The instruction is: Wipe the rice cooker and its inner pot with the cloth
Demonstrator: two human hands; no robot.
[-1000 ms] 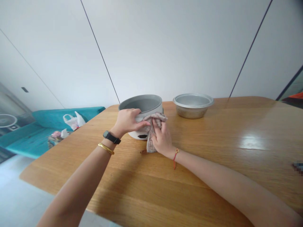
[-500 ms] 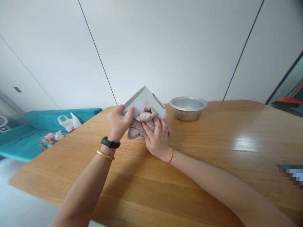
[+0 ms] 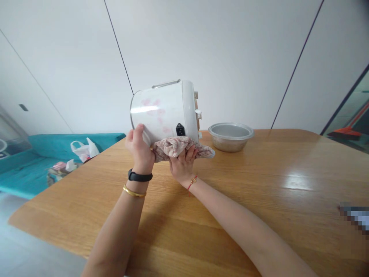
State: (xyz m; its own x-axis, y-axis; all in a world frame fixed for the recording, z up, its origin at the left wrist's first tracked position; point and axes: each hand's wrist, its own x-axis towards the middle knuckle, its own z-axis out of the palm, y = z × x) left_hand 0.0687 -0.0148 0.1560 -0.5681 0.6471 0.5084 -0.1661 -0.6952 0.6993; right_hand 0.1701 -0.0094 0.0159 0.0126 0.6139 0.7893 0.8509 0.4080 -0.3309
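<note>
A white rice cooker body [image 3: 160, 111] with faded pink flowers lies tipped on its side in the air above the table. Its black power socket [image 3: 180, 129] faces me, and its footed base points right. My left hand [image 3: 140, 148] grips the rim at the cooker's left end, thumb on the outer wall. Beneath the cooker, my right hand [image 3: 183, 163] presses a pinkish-brown cloth [image 3: 173, 147] up against its side, with fingers closed into the fabric. Part of the cloth hangs out to the right. The cooker's inside is out of sight.
A silver metal basin [image 3: 230, 137] stands on the wooden table [image 3: 245, 188], right of the cooker near the back wall. At the right edge is a blurred-out item [image 3: 357, 217]. A teal sofa [image 3: 25, 165] with a white plastic bag [image 3: 84, 150] is at the left.
The cooker has been lifted and turned, so its flowered side and socket now show. My right hand has moved with the cloth to the underside.
</note>
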